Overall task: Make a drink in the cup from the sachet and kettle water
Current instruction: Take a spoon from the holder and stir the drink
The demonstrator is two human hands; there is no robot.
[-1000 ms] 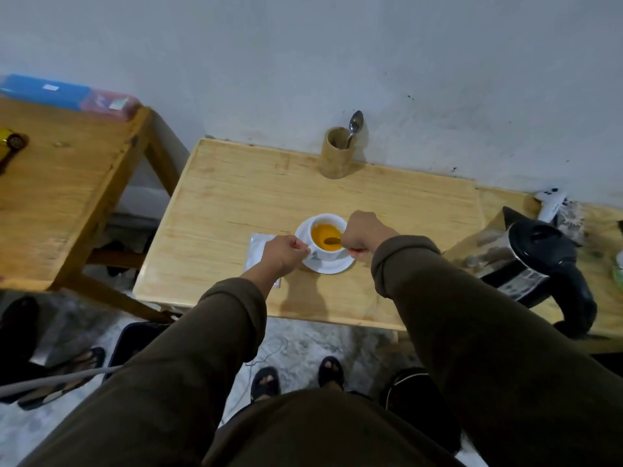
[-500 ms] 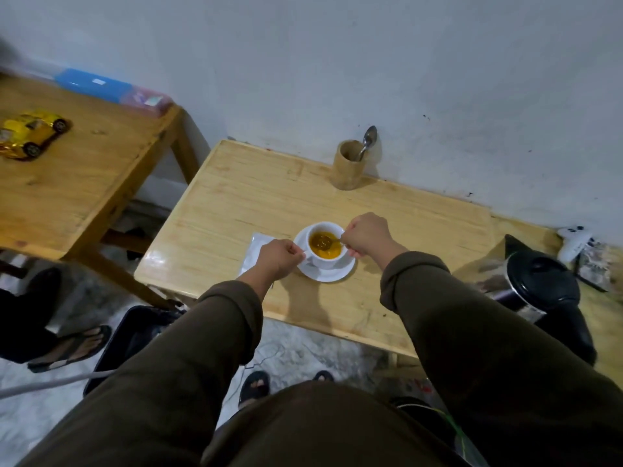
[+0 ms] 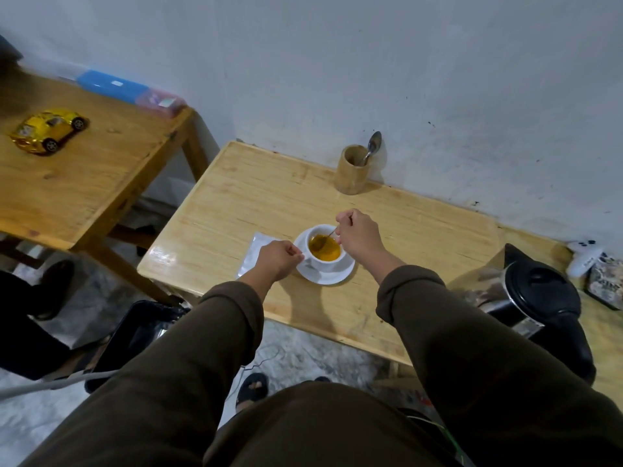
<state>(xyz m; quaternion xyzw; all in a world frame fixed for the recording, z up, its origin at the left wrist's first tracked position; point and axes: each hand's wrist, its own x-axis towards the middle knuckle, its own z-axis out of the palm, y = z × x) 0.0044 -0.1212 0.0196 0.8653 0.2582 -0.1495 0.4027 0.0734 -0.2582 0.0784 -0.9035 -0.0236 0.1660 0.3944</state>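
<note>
A white cup [image 3: 324, 263] full of orange liquid stands on a white saucer [image 3: 340, 277] near the front of the pale wooden table [image 3: 242, 203]. My right hand [image 3: 360, 234] is shut on a spoon [image 3: 322, 240] whose bowl dips into the liquid. My left hand [image 3: 281, 259] pinches the cup's handle at the saucer's left rim. A silvery sachet [image 3: 253, 252] lies flat on the table, partly under my left wrist. The steel kettle with a black lid [image 3: 536, 298] stands at the right.
A bamboo holder [image 3: 350, 170] with a second spoon stands by the wall. A game controller [image 3: 585, 257] and a patterned box lie at the far right. The darker table on the left carries a yellow toy car [image 3: 49, 129] and a blue box [image 3: 114, 85].
The view has tilted and shifted left, bringing the toy car into sight. My right hand moved up to the cup's far rim with the spoon still in the liquid. The left hand stayed put.
</note>
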